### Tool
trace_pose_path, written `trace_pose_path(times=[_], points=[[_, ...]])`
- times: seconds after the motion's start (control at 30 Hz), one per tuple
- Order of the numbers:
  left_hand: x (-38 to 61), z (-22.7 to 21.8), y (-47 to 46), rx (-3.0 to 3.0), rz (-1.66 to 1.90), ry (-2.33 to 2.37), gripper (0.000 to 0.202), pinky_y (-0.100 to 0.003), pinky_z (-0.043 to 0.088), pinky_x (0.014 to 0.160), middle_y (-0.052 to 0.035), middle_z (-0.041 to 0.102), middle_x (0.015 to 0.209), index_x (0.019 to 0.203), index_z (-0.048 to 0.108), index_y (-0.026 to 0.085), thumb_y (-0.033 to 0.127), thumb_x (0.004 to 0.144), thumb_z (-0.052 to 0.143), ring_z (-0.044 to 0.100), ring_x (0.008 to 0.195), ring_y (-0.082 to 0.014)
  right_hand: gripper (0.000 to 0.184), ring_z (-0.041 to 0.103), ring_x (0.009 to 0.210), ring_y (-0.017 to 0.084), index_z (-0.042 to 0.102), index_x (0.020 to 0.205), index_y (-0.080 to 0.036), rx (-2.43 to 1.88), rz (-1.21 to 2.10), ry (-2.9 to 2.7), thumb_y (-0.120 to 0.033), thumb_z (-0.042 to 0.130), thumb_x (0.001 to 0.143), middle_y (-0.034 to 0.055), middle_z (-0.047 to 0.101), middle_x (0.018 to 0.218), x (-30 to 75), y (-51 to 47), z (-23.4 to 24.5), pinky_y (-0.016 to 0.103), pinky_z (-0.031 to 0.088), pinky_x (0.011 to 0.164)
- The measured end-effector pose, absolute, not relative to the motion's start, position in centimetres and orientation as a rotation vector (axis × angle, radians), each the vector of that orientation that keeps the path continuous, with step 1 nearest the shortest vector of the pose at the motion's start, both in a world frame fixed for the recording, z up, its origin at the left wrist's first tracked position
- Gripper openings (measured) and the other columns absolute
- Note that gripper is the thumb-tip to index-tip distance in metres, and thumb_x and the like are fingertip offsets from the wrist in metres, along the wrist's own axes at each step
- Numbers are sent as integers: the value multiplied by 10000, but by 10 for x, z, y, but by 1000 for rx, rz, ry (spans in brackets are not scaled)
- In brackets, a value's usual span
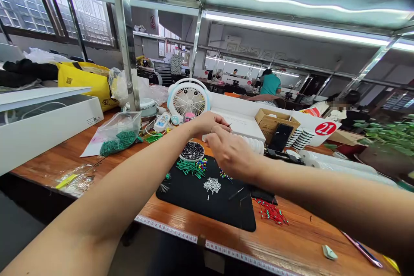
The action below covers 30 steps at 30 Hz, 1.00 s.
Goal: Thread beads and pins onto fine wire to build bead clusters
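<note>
Curling the left hand (207, 123) and right hand (230, 154) together above a black mat (223, 211) on the wooden table (300, 241), fingers closed around a tiny pin-like piece (230, 125), though which fingers grip it stays unclear. Green sleeved pins (190, 168) and a round dish of dark parts (192, 152) lying just beside, such a small piece calling for a steady pinch.

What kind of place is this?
It looks like a small workshop or factory where people assemble tiny parts by hand. A black mat holds little green and white pieces, the long bench has a measuring tape along its edge, and another worker is farther back.
</note>
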<state>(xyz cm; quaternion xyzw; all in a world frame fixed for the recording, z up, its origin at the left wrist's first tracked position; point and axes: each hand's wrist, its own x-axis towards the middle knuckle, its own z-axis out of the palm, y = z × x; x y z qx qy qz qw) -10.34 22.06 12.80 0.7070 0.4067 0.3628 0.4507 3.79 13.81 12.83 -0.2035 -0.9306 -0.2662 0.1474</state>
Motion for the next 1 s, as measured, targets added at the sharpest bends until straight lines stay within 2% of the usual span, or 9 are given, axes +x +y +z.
trace_pose_path(times=[0.13,0.27,0.4,0.6,0.8,0.9,1.0], points=[[-102,130,216,1772,911,1005,126,-312,444,709,-46,694,777,747,706,161,238,646,701,580,732,-151,148,496,660,158,473,835,-142,-1083,-183,-2867,-22,438,756,71,526,826,58,113,99,258,337,539],[-100,131,216,1780,905,1001,129,-316,444,698,-59,698,810,762,703,163,238,658,684,586,754,-161,238,550,761,193,498,889,-123,-1390,-219,-2899,41,390,755,113,547,909,77,121,48,263,382,595],[-100,132,215,1811,900,1009,121,-317,436,716,-61,699,809,760,706,165,233,663,678,585,753,-155,280,560,834,240,528,945,-96,-1431,-213,-2889,30,313,817,143,568,929,81,136,22,299,414,661],[-100,133,215,1869,901,1056,141,-320,429,710,-50,698,796,764,712,178,273,663,689,573,730,-148,232,586,831,206,575,892,-121,-1413,-59,-2897,-5,387,820,113,610,905,81,153,11,260,420,690],[-102,133,210,1955,867,1069,195,-321,443,811,-63,710,931,847,722,194,291,683,681,601,887,-178,121,599,760,211,609,831,-134,-1480,45,-2750,-162,492,849,110,602,898,92,154,5,263,411,631],[-103,132,208,1982,851,1076,229,-331,453,838,-74,708,972,888,718,194,305,693,673,607,934,-192,176,594,833,223,613,959,-140,-1485,90,-2657,-213,478,872,122,595,982,90,154,10,278,413,703],[-104,131,207,1983,844,1057,219,-333,453,870,-76,708,984,895,718,197,276,695,673,607,966,-192,234,575,932,201,593,1060,-184,-1440,165,-2596,-239,424,907,84,600,1052,75,162,15,263,392,808]])
